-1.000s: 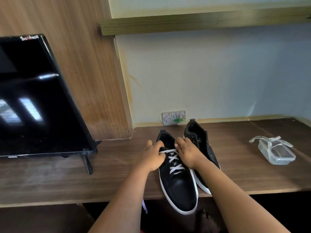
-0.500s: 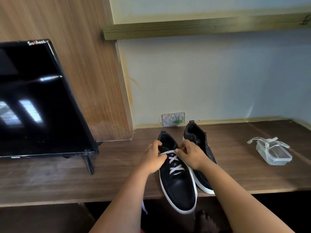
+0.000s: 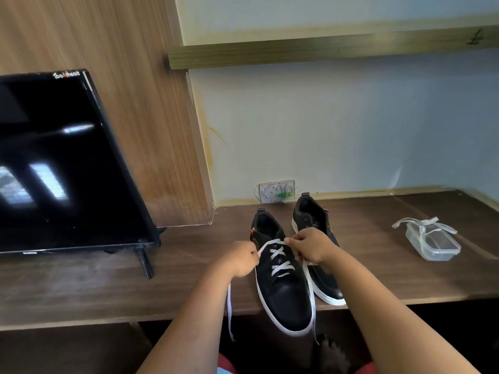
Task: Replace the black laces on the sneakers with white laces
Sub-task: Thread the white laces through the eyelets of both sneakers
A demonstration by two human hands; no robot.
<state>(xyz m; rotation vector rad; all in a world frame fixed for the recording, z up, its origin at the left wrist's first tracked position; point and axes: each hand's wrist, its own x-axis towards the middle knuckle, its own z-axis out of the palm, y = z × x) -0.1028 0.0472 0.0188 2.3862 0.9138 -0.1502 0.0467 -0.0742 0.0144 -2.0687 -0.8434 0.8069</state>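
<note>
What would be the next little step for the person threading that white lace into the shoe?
Probably pull both ends snug and even. The left hand and right hand each pinch the white lace, which already crosses the near sneaker several times, and its top span looks a bit slack, with loose ends hanging past the table edge.

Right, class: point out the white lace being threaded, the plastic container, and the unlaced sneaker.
white lace (image 3: 279,252), head view, on a crossing over the tongue.
plastic container (image 3: 442,249), head view, on its clear lid.
unlaced sneaker (image 3: 310,211), head view, on its heel opening.
</note>
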